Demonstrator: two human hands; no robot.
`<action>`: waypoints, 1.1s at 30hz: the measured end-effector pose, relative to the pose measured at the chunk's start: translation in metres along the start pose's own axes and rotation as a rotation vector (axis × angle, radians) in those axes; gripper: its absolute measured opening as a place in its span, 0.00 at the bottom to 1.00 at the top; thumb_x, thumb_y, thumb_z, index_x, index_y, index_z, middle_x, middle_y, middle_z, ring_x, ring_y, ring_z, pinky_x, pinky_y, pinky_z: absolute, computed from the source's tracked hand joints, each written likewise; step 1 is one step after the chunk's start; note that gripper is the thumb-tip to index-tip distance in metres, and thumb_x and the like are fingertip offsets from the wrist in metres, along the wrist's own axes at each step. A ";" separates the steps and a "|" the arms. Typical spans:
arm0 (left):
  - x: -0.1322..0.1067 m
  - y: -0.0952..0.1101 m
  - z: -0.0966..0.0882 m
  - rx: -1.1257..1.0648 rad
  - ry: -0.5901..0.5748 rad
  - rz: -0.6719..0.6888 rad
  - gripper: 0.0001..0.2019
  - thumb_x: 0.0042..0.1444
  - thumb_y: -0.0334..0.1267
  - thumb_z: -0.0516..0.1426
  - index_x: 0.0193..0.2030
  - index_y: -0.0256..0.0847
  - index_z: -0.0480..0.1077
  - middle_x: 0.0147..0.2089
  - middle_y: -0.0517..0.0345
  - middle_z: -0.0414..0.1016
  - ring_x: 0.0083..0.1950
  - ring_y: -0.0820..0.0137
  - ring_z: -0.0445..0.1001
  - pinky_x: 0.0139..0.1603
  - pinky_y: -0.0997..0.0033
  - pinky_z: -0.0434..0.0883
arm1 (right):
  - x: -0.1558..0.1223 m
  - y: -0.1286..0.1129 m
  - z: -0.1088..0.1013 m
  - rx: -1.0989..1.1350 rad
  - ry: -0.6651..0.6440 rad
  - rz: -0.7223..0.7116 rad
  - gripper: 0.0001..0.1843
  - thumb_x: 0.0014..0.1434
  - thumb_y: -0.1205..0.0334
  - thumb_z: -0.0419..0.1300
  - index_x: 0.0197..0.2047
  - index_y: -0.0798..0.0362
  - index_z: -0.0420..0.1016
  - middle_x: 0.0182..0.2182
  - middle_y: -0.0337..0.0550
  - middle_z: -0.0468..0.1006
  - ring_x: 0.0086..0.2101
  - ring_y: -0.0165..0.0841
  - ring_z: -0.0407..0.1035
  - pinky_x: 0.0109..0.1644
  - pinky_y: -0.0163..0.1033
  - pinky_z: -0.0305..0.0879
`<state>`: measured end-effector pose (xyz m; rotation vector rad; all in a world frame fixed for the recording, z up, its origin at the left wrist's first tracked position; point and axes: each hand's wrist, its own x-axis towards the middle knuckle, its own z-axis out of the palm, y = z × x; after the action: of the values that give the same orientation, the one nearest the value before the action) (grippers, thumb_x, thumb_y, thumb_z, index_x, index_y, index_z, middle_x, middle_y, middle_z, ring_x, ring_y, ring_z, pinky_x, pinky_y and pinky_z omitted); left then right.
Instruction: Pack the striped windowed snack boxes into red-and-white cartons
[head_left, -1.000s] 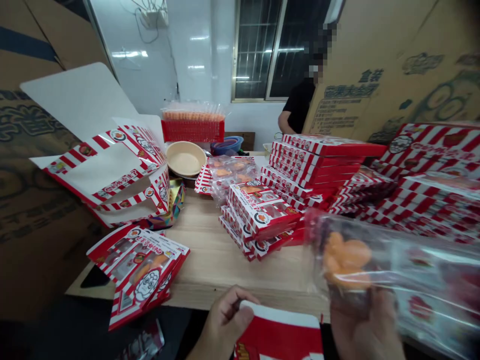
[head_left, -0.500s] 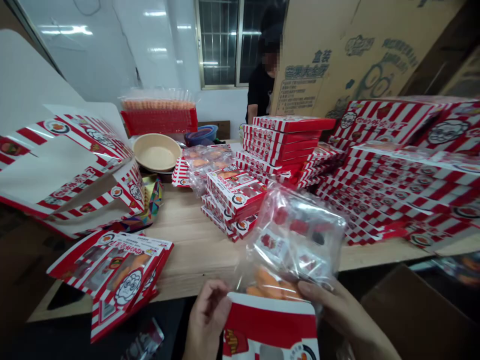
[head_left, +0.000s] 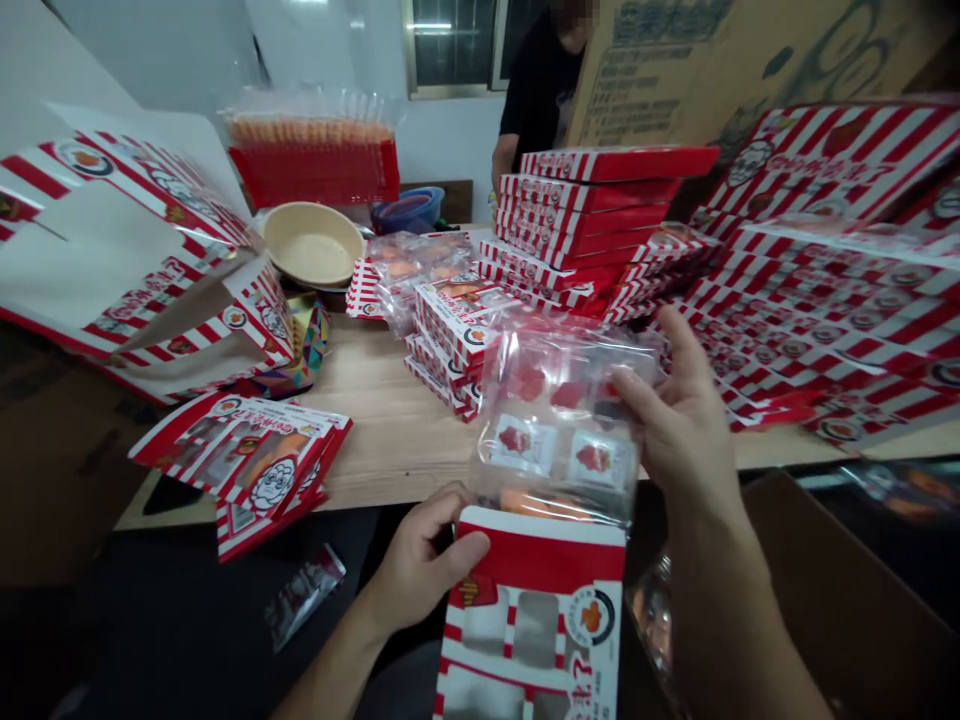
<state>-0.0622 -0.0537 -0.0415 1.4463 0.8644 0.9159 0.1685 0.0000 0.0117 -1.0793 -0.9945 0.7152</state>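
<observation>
Red-and-white striped box (head_left: pixel 540 565); plain beige bowl (head_left: pixel 313 243)

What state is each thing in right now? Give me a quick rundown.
Red-and-white carton, upright, open at the top
Clear bag, lower end in the carton's mouth
Left hand, gripping the carton's top corner
Right hand, fingers spread, against the bag's side
Flat boxes, closed, stacked
Beige bowl, upright

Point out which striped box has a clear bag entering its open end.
The upright box in the left hand, its open top taking the clear bag in the right hand; the stacked boxes are shut.
</observation>
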 end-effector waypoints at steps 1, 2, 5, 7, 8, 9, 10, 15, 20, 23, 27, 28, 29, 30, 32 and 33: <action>-0.003 -0.004 0.003 -0.034 0.088 -0.013 0.11 0.53 0.45 0.56 0.27 0.39 0.64 0.29 0.61 0.65 0.31 0.73 0.65 0.33 0.77 0.65 | 0.002 0.000 0.000 -0.012 -0.012 -0.014 0.32 0.48 0.60 0.64 0.57 0.45 0.62 0.44 0.39 0.74 0.33 0.26 0.71 0.35 0.31 0.67; -0.006 -0.007 0.005 -0.064 0.183 -0.028 0.11 0.52 0.44 0.57 0.27 0.40 0.62 0.28 0.62 0.65 0.29 0.75 0.64 0.29 0.79 0.64 | 0.002 0.001 -0.001 -0.016 -0.035 -0.004 0.26 0.48 0.60 0.64 0.52 0.46 0.67 0.42 0.39 0.75 0.32 0.26 0.71 0.34 0.31 0.68; -0.011 -0.015 0.006 -0.075 0.380 -0.044 0.12 0.50 0.44 0.59 0.26 0.40 0.61 0.26 0.65 0.64 0.25 0.77 0.63 0.24 0.82 0.62 | -0.005 0.008 -0.007 -0.001 -0.098 0.034 0.16 0.50 0.60 0.63 0.44 0.45 0.72 0.35 0.36 0.76 0.28 0.26 0.70 0.30 0.31 0.68; -0.009 -0.016 0.006 -0.060 0.400 -0.018 0.12 0.49 0.44 0.59 0.26 0.40 0.62 0.26 0.64 0.66 0.25 0.76 0.64 0.24 0.81 0.62 | -0.010 0.011 -0.014 -0.044 -0.169 0.020 0.10 0.52 0.60 0.62 0.40 0.45 0.74 0.33 0.35 0.76 0.28 0.25 0.70 0.31 0.30 0.68; -0.008 -0.015 0.006 -0.055 0.387 0.003 0.12 0.49 0.44 0.59 0.26 0.40 0.62 0.26 0.64 0.66 0.25 0.76 0.64 0.25 0.81 0.63 | -0.012 0.012 -0.016 -0.090 -0.202 0.003 0.07 0.53 0.61 0.62 0.38 0.46 0.76 0.33 0.35 0.77 0.29 0.26 0.70 0.32 0.30 0.68; -0.006 -0.013 0.006 -0.050 0.370 0.029 0.12 0.50 0.43 0.59 0.25 0.40 0.62 0.26 0.64 0.66 0.26 0.75 0.65 0.26 0.80 0.64 | -0.013 0.011 -0.019 -0.136 -0.222 -0.016 0.06 0.53 0.61 0.61 0.36 0.47 0.77 0.33 0.36 0.77 0.30 0.26 0.70 0.33 0.30 0.67; -0.003 -0.011 0.005 -0.044 0.344 0.053 0.12 0.51 0.43 0.58 0.24 0.40 0.62 0.25 0.63 0.66 0.26 0.75 0.65 0.27 0.80 0.64 | -0.014 0.010 -0.020 -0.169 -0.224 -0.034 0.07 0.54 0.62 0.61 0.38 0.47 0.77 0.35 0.36 0.77 0.32 0.26 0.70 0.35 0.30 0.67; 0.004 0.000 0.003 0.021 0.107 0.105 0.16 0.56 0.42 0.53 0.19 0.39 0.57 0.22 0.64 0.60 0.25 0.75 0.61 0.29 0.78 0.63 | -0.008 -0.006 -0.024 -0.130 -0.283 -0.009 0.22 0.53 0.61 0.62 0.52 0.44 0.67 0.41 0.38 0.74 0.29 0.24 0.68 0.30 0.29 0.66; 0.008 -0.002 0.002 0.022 0.169 0.171 0.10 0.54 0.38 0.55 0.24 0.40 0.61 0.31 0.61 0.64 0.33 0.73 0.66 0.35 0.77 0.64 | -0.012 -0.008 -0.026 -0.128 -0.570 0.125 0.14 0.54 0.59 0.61 0.45 0.47 0.73 0.33 0.38 0.76 0.30 0.27 0.70 0.32 0.31 0.66; 0.013 -0.003 -0.002 -0.041 0.363 0.208 0.08 0.53 0.37 0.57 0.39 0.43 0.64 0.42 0.57 0.67 0.40 0.71 0.69 0.40 0.74 0.66 | -0.032 0.006 -0.025 -0.106 -0.884 0.258 0.15 0.56 0.51 0.57 0.40 0.51 0.76 0.35 0.42 0.75 0.33 0.30 0.69 0.37 0.35 0.65; 0.016 -0.001 -0.007 0.137 0.075 0.055 0.08 0.56 0.40 0.53 0.30 0.38 0.66 0.31 0.58 0.68 0.33 0.72 0.68 0.35 0.74 0.65 | -0.063 0.029 -0.029 0.017 -0.986 0.339 0.19 0.55 0.47 0.57 0.27 0.55 0.76 0.35 0.43 0.69 0.34 0.30 0.65 0.38 0.35 0.62; 0.016 -0.001 -0.007 0.188 -0.025 0.000 0.13 0.57 0.41 0.52 0.25 0.37 0.64 0.27 0.59 0.66 0.30 0.73 0.66 0.32 0.74 0.63 | -0.068 0.033 -0.030 0.026 -0.968 0.385 0.18 0.55 0.49 0.58 0.27 0.55 0.76 0.35 0.42 0.68 0.33 0.29 0.65 0.36 0.34 0.62; 0.016 -0.002 -0.007 0.225 -0.095 -0.039 0.16 0.58 0.42 0.51 0.22 0.37 0.63 0.24 0.59 0.65 0.27 0.73 0.64 0.29 0.74 0.62 | -0.071 0.036 -0.031 0.024 -0.960 0.442 0.16 0.55 0.51 0.58 0.28 0.56 0.76 0.34 0.42 0.67 0.32 0.28 0.64 0.34 0.33 0.61; 0.016 -0.002 -0.007 0.251 -0.125 -0.055 0.18 0.58 0.43 0.50 0.20 0.37 0.62 0.23 0.59 0.64 0.26 0.73 0.63 0.28 0.74 0.61 | -0.074 0.038 -0.031 0.021 -0.953 0.497 0.15 0.55 0.52 0.58 0.28 0.56 0.76 0.33 0.42 0.67 0.30 0.27 0.64 0.32 0.33 0.60; 0.016 0.000 -0.009 0.293 -0.125 -0.033 0.19 0.60 0.43 0.49 0.20 0.37 0.62 0.23 0.59 0.64 0.27 0.73 0.64 0.28 0.73 0.62 | -0.076 0.039 -0.029 0.025 -0.928 0.567 0.15 0.55 0.52 0.58 0.29 0.57 0.75 0.31 0.40 0.66 0.28 0.26 0.63 0.28 0.31 0.58; 0.016 0.003 -0.012 0.311 -0.106 -0.001 0.18 0.60 0.42 0.49 0.21 0.37 0.64 0.25 0.58 0.66 0.28 0.73 0.65 0.30 0.73 0.63 | -0.077 0.039 -0.027 0.038 -0.906 0.580 0.16 0.55 0.51 0.58 0.29 0.57 0.74 0.30 0.40 0.65 0.27 0.25 0.62 0.27 0.30 0.57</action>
<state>-0.0667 -0.0342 -0.0369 1.7447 0.9579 0.7181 0.1614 -0.0639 -0.0520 -1.0164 -1.4155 1.7871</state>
